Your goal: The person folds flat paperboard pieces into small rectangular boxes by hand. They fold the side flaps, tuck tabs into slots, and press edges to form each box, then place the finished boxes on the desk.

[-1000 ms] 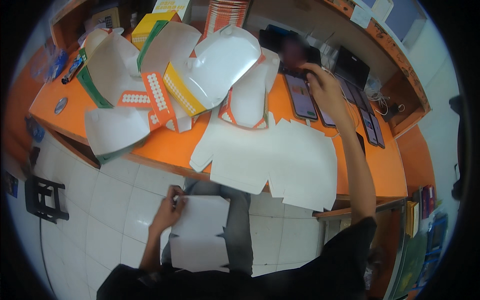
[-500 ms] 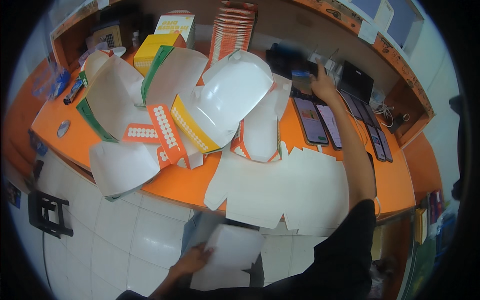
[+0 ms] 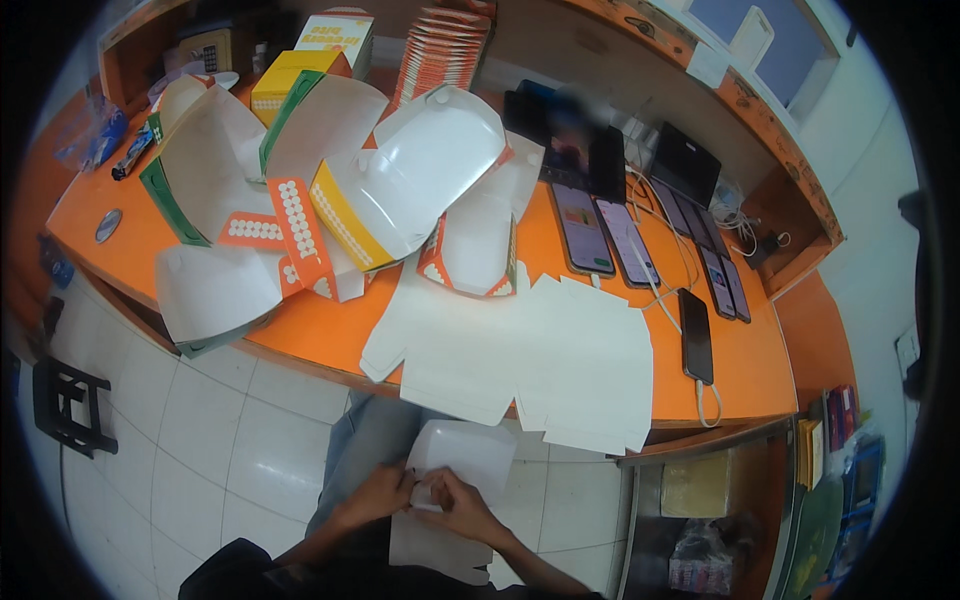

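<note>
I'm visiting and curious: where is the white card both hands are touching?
In the head view, the white card is low, near the middle, over the person's lap, in the left hand and right hand, nearer than the orange table.

Your two hands meet low in view, over your lap, almost touching. Your left forearm (image 3: 335, 527) slants up and inward from a dark sleeve (image 3: 232, 570), with the left hand (image 3: 386, 491) half curled. Your bare right forearm (image 3: 540, 570) angles in from the lower right, the right hand (image 3: 460, 508) bent over, fingers drawn together.
</note>
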Demonstrator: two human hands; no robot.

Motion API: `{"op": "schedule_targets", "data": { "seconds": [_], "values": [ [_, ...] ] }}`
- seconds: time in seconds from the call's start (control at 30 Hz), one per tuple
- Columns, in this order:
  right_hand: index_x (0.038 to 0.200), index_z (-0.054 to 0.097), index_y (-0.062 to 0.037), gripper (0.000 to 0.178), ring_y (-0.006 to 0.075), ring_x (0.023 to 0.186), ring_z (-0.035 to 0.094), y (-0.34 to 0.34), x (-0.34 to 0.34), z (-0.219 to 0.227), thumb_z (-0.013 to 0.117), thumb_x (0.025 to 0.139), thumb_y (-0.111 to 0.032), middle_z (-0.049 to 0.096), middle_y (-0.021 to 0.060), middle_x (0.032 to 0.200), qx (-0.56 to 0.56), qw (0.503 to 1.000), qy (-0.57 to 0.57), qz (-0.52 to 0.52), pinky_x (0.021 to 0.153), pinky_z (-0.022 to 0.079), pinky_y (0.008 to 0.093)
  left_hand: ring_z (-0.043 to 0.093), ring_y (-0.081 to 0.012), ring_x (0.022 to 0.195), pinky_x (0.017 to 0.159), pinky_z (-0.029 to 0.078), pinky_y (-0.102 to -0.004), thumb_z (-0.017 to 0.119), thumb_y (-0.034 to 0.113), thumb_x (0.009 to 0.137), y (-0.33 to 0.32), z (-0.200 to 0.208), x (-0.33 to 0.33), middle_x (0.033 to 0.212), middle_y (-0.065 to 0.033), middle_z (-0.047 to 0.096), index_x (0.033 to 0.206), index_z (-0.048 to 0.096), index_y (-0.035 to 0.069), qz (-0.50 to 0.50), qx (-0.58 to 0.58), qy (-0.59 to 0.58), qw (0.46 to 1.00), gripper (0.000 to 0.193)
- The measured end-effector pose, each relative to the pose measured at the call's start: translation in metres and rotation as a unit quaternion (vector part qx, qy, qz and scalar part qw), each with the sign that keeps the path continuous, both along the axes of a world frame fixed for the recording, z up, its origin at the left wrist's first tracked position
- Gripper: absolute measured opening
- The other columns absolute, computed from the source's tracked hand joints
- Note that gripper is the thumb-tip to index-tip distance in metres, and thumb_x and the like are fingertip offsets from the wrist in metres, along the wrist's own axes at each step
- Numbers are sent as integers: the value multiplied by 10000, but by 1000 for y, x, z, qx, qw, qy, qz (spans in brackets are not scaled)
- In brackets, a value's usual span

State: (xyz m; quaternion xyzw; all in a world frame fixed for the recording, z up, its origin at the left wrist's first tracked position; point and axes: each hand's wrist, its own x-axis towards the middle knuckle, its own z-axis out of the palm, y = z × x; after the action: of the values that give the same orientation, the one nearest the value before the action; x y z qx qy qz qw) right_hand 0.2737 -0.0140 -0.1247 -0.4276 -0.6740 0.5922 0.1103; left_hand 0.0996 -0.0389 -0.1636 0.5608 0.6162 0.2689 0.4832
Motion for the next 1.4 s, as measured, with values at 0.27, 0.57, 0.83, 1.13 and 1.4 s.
{"op": "schedule_targets", "data": {
  "seconds": [0.27, 0.57, 0.83, 1.13, 1.4],
  "values": [
    [1115, 485, -49, 491, 107, 764, 625, 1, -32, -83, 792, 746, -158, 631, 48, 868, 129, 985, 84, -72, 654, 503, 258, 590, -482, 778, 703, 483, -488, 530, 169, 870, 8, -6, -17, 795, -309, 599, 898, 593, -56, 10, 41, 100, 994, 235],
    [1049, 582, 6, 269, 176, 651, 654, 19, -29, -78, 703, 825, -81, 662, 117, 865, -210, 933, 207, -208, 584, 539, 255, 630, -374, 699, 663, 501, -395, 687, 151, 810, 15, 5, -38, 766, -181, 649, 831, 648, -18, 74, 201, 113, 970, 175],
    [1072, 560, 55, 294, 185, 768, 660, 16, -32, -69, 677, 856, -107, 658, 128, 916, -253, 898, 248, -262, 666, 567, 274, 654, -205, 670, 615, 501, -312, 673, 118, 844, -3, 13, -22, 737, -143, 657, 844, 652, -19, 61, 156, 36, 985, 138],
    [1132, 521, -45, 422, 135, 878, 616, -1, -46, -75, 751, 779, -65, 583, 71, 1050, -21, 963, 229, -144, 765, 526, 277, 619, -138, 593, 547, 488, -301, 619, 123, 892, -7, -6, -17, 695, -120, 661, 938, 597, -39, 185, 107, -24, 977, 169],
    [1135, 521, -65, 489, 131, 830, 611, 6, -39, -75, 775, 719, -29, 548, 72, 1039, 97, 978, 164, -82, 712, 530, 259, 640, -181, 595, 557, 476, -315, 654, 153, 860, -2, -9, -26, 670, -157, 655, 855, 622, -30, 197, 88, 1, 977, 186]
  ]
}}
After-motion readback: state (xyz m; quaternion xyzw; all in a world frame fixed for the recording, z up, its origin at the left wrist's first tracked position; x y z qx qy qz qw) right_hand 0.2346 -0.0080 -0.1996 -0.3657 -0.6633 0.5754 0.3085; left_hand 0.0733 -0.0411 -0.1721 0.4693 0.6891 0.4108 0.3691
